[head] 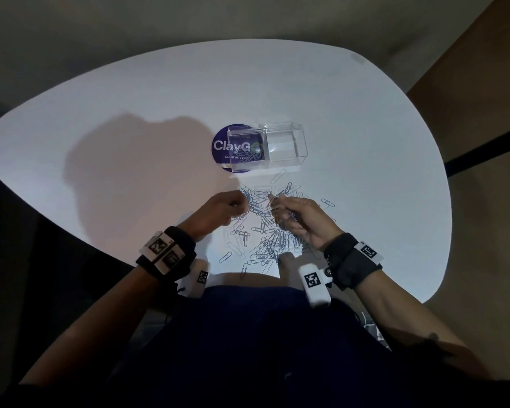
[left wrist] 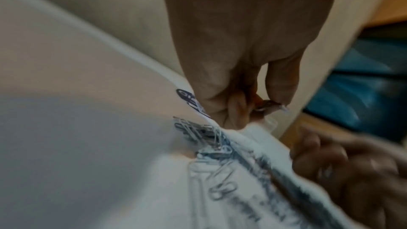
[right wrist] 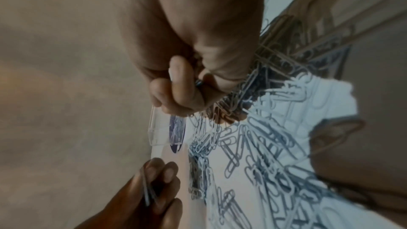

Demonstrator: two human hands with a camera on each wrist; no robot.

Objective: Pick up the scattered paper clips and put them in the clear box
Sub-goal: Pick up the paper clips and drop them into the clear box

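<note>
Several silver paper clips (head: 262,228) lie in a loose heap on the white table (head: 130,92), between my hands and the near edge. The clear box (head: 286,148) stands just beyond the heap, with a few clips in its left compartment. My left hand (head: 240,206) hovers at the heap's left edge, its fingers curled round a few paper clips (right wrist: 146,191). My right hand (head: 277,206) is at the heap's right side, palm turned up, and pinches a bunch of clips (head: 289,216). In the left wrist view, the thumb and fingers (left wrist: 237,111) pinch a clip (left wrist: 267,106).
A round purple sticker (head: 221,145) lies under the box's left half. Stray clips (head: 327,202) lie to the right of the heap and at the near table edge (head: 243,270). Black wrist bands with white marker tags sit on both wrists. A dark lap is below the table.
</note>
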